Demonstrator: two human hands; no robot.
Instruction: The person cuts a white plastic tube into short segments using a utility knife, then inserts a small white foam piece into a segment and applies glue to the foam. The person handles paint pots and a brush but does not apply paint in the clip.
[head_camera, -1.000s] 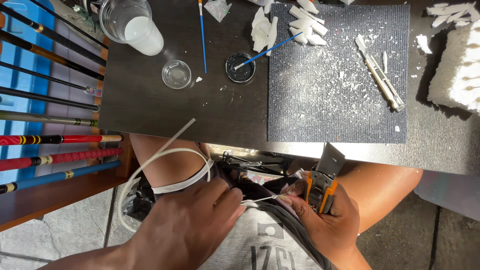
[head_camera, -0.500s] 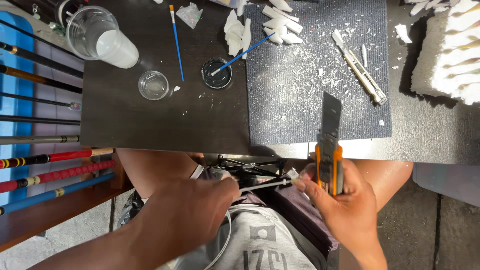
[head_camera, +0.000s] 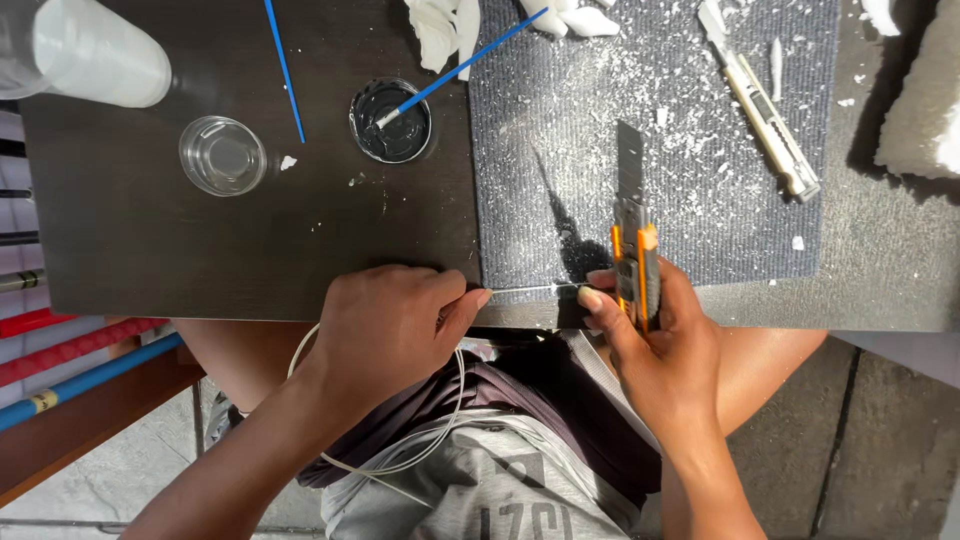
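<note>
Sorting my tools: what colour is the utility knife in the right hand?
Orange and black utility knife, seen in the head view.

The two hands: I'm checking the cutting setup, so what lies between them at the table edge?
In the head view, a thin white cord stretches between the left hand and right hand.

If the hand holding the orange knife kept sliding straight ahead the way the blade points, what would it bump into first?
The right hand aims its orange knife up across the grey mat. Only white crumbs lie ahead, so the way looks free, though depth is hard to judge.
</note>
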